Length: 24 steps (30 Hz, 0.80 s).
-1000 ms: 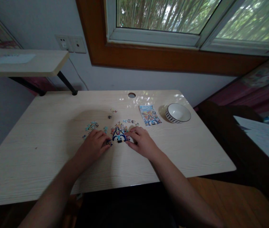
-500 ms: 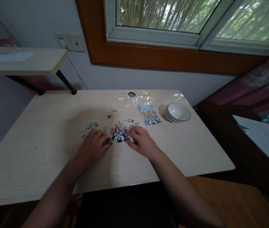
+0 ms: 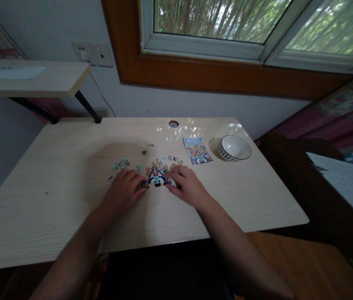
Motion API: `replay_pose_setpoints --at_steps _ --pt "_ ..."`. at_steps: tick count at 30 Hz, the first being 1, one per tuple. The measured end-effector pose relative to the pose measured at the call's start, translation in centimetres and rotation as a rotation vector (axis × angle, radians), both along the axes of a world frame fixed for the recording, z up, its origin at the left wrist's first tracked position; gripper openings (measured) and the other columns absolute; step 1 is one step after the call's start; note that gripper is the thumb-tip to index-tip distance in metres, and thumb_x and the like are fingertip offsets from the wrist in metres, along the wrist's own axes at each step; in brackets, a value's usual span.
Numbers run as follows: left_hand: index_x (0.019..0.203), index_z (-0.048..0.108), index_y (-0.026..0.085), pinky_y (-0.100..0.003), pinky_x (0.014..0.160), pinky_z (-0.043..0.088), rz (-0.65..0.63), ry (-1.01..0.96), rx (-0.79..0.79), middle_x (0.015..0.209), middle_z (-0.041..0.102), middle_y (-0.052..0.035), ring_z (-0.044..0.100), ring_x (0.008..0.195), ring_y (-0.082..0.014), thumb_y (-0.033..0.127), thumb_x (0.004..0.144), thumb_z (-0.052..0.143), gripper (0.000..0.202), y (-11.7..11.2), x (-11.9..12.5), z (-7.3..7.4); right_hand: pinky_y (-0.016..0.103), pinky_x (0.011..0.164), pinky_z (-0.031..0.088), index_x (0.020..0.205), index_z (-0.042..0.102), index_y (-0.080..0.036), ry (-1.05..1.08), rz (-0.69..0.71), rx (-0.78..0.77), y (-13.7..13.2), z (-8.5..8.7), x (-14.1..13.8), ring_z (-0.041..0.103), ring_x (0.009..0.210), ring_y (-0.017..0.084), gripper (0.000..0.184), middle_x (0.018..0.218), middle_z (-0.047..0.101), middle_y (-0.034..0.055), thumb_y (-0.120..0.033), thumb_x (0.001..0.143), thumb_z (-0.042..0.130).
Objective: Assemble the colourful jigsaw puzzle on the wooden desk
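Note:
A small joined patch of a colourful jigsaw puzzle (image 3: 157, 178) lies in the middle of the light wooden desk (image 3: 54, 183). My left hand (image 3: 123, 192) rests at its left edge, fingers curled, fingertips pinching a small puzzle piece (image 3: 145, 184) against the patch. On the other side my right hand (image 3: 186, 186) has its fingers bent, the tips pressing on the patch's right edge. Loose pieces (image 3: 119, 164) lie scattered just behind my left hand, and a few more loose pieces (image 3: 172, 158) sit behind the patch.
A printed picture card (image 3: 197, 150) lies right of the puzzle, beside a white bowl (image 3: 234, 148) with a striped outside. The desk has a cable hole (image 3: 173, 123) near the wall. A raised shelf (image 3: 29, 78) stands at the left, a dark chair (image 3: 314, 183) at the right.
Both hands stay at the sides of the puzzle patch. The view has shifted slightly; nothing else has moved.

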<state>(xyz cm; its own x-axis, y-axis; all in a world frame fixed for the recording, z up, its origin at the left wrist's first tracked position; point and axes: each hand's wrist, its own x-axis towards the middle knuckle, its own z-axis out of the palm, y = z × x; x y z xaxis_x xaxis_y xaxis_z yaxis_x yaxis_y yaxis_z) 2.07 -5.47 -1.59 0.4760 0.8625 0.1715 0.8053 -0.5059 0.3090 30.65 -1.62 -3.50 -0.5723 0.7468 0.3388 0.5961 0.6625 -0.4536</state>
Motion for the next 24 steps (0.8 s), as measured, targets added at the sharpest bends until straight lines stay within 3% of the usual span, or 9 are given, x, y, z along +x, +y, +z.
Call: replay_pose_setpoints --at_steps 24 --pt "0.119 0.069 0.02 -0.047 0.107 0.043 0.0 0.016 -0.004 0.118 0.068 -0.0083 0.055 0.113 -0.0282 0.031 0.098 0.066 0.024 0.22 0.58 0.64 0.05 0.096 0.053 0.128 0.068 -0.029 0.014 0.0 0.005 0.05 0.05 -0.04 0.062 0.112 0.029 0.035 0.123 0.065 0.0109 -0.032 0.093 0.072"
